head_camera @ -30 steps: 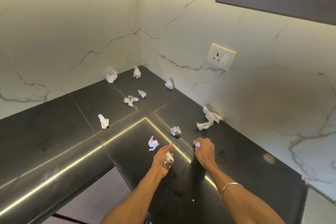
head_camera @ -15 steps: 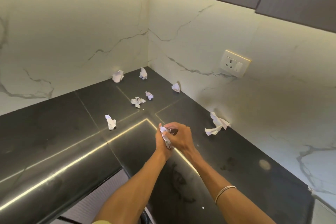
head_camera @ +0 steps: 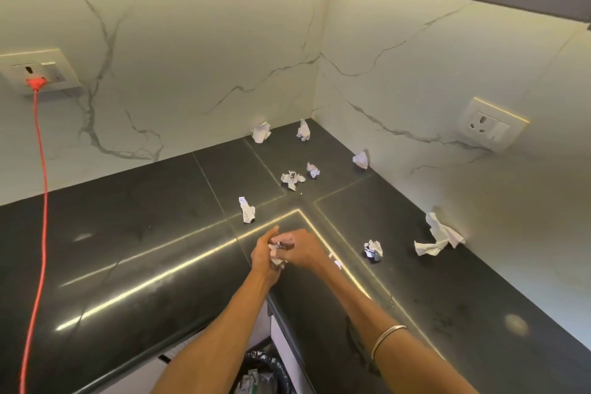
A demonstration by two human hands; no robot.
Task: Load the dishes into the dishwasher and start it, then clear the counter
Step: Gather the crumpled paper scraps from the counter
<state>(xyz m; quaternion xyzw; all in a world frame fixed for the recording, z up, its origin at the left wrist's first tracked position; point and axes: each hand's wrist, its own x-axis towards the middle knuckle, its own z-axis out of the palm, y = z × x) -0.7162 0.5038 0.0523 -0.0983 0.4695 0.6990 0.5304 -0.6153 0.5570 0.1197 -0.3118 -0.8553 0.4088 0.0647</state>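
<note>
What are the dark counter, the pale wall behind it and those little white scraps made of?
The counter looks like polished black stone: it mirrors the light strip.
The wall looks like white marble or a marble-look slab, with grey veins.
The scraps look like crumpled paper, creased, some printed.

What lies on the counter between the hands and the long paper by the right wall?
In the head view, one crumpled paper ball lies between the hands and the long paper; otherwise only bare counter.
</note>
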